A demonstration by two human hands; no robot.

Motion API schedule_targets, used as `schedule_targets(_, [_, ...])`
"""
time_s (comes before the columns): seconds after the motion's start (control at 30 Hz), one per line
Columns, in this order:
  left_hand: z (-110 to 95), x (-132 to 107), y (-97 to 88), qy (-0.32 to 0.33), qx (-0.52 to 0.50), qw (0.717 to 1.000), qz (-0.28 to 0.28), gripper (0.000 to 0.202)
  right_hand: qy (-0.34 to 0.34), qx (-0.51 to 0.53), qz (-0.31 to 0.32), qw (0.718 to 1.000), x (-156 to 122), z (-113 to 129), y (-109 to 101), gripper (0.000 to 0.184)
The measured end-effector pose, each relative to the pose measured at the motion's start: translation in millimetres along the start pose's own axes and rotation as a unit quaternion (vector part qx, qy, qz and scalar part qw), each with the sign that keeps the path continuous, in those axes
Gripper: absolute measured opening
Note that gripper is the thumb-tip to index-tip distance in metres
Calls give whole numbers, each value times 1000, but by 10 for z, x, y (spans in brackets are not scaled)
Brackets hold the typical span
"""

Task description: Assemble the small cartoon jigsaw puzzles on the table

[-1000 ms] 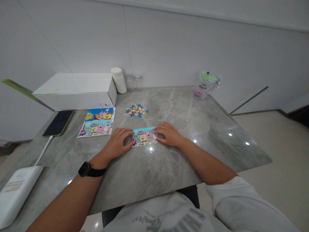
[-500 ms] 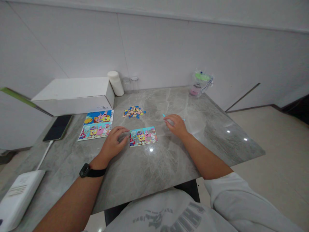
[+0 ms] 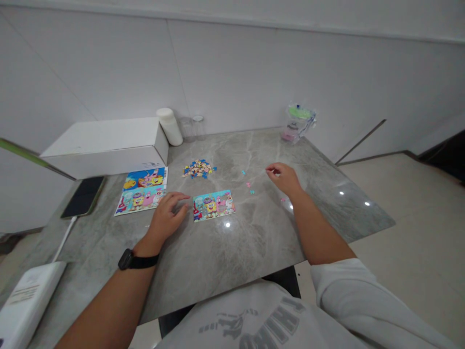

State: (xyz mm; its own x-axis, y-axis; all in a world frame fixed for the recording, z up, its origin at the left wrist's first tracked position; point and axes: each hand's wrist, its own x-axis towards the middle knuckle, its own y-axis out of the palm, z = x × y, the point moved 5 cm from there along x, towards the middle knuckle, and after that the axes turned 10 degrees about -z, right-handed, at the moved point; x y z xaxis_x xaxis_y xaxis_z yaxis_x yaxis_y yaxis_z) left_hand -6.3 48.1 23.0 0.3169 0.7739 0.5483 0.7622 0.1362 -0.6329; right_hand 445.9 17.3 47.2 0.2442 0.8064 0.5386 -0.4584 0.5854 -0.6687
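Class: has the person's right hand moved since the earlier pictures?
Yes. The right hand has left the small puzzle and gone right and farther away, past the loose pieces.

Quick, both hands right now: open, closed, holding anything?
Left hand: open, flat on the table beside the puzzle.
Right hand: fingers pinched; contents cannot be told.

White box (image 3: pixel 105 145), phone (image 3: pixel 84 196), white canister (image 3: pixel 169 126), bagged cup (image 3: pixel 298 123).

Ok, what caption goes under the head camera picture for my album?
Left hand rests beside the puzzle while the right hand hovers near loose pieces.
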Motion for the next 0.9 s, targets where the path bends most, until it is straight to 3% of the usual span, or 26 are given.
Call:
schedule_targets(0.13, [13,-2,-2,-5,2,1000,-1,27,-62,-5,181,981,-166,146,314,13])
schedule_targets(0.23, [14,3,-6,-12,7,1000,5,28,-84,-9,237,968,-280,212,466,14])
schedule_targets(0.6, [-97,8,0,10,22,1000,17,28,-49,34,258,964,-337,394,540,9])
schedule_targets(0.73, [-327,83,48,58,67,994,63,29,-17,91,249,964,-231,605,562,11])
schedule_targets(0.83, [-560,154,182,100,73,985,121,28,-20,120,240,963,-134,840,643,12])
schedule_targets(0.9, [-697,184,284,110,73,983,130,27,-22,130,232,964,-105,991,744,11])
